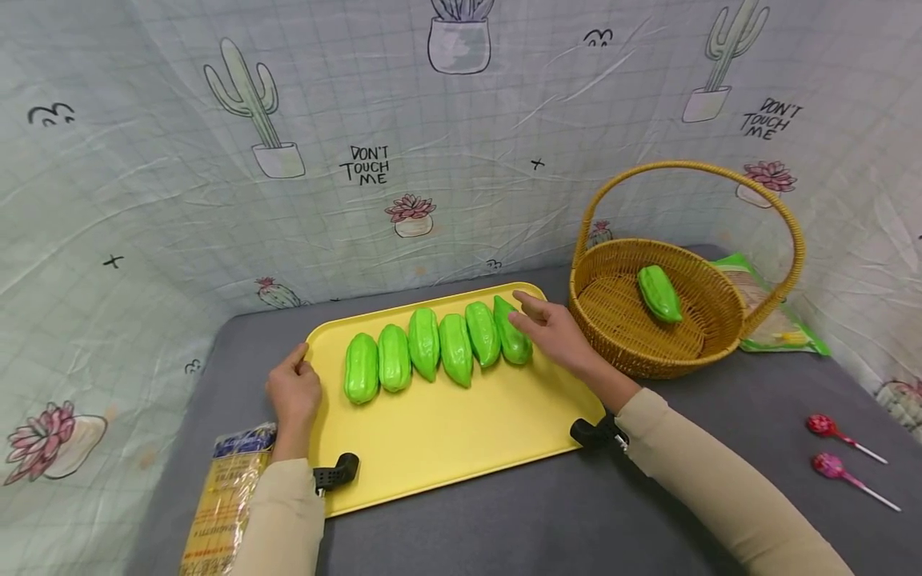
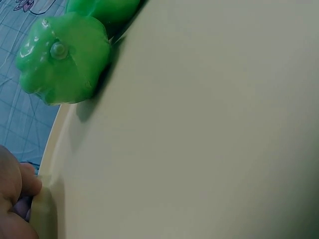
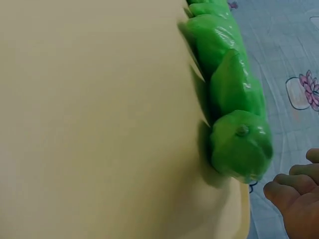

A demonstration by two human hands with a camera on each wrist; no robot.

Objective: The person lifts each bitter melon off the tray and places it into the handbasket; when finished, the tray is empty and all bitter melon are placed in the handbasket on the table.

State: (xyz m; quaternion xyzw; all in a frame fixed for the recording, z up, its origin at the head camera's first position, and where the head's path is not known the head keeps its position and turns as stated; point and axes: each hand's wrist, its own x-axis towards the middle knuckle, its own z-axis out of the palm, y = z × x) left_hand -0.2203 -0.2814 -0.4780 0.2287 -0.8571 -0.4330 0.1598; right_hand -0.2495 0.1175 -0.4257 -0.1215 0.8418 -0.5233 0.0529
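A yellow tray (image 1: 432,448) lies on the grey table, and several glossy green, ribbed toy vegetables (image 1: 456,350) stand side by side in a row along its far half. My left hand (image 1: 295,390) grips the tray's left rim, thumb and fingers about the edge in the left wrist view. By the rightmost green vegetable (image 1: 515,336) is my right hand (image 1: 555,330), its fingers extended and holding nothing. In the right wrist view that vegetable (image 3: 241,147) sits just beside the fingertips, apart from them. Another green vegetable (image 1: 659,294) lies inside the wicker basket (image 1: 612,344).
The basket's tall handle (image 1: 684,166) arches up at the right. Behind the basket rests a green-edged clear packet (image 1: 781,320). Two lollipops (image 1: 828,466) lie at the right. A spaghetti packet (image 1: 223,504) lies beside my left forearm. A printed cloth (image 1: 461,144) hangs behind the table.
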